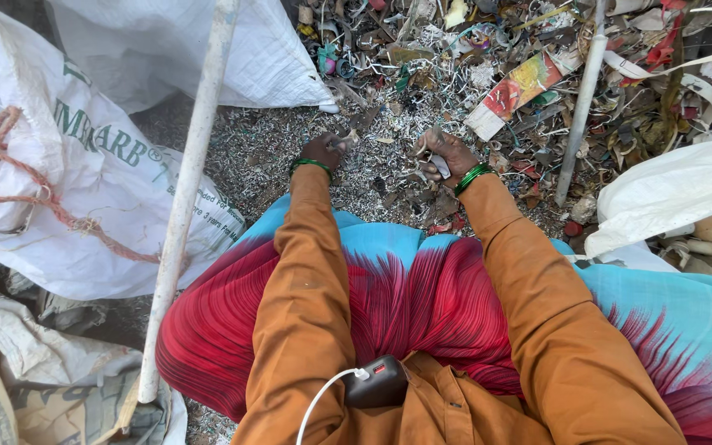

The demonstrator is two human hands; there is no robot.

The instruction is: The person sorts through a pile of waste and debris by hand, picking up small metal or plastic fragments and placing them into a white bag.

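While both hands reach into the scrap (389, 169) on the ground, the right hand (442, 155) has its grip closed on a grey piece (440, 166); the left hand (325, 151) pinches a small bit (344, 142).

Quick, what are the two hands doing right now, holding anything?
Left hand: closed, pinching a small pale scrap over the litter of shreds.
Right hand: closed around a small grey piece.
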